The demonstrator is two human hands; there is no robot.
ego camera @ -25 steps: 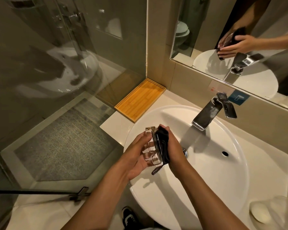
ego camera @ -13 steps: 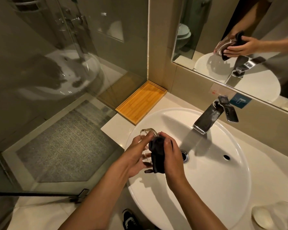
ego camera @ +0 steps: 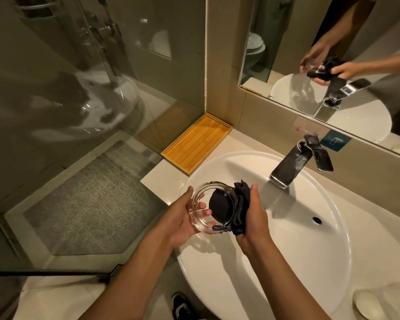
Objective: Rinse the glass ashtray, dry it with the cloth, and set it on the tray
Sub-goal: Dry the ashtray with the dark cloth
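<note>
The ashtray (ego camera: pixel 208 205) is clear, colourless glass, and the cloth (ego camera: pixel 237 210) pressed into it is black. The tray (ego camera: pixel 195 144) is honey-yellow wood with a straight grain. The basin (ego camera: pixel 298 239) is plain white, the tap (ego camera: pixel 293 163) mirror chrome, and the shower floor (ego camera: pixel 90 206) speckled grey mosaic.

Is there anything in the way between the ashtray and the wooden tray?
Nothing visible. The ashtray is held over the sink's left rim, and only bare counter lies between it and the tray, which holds nothing.
</note>
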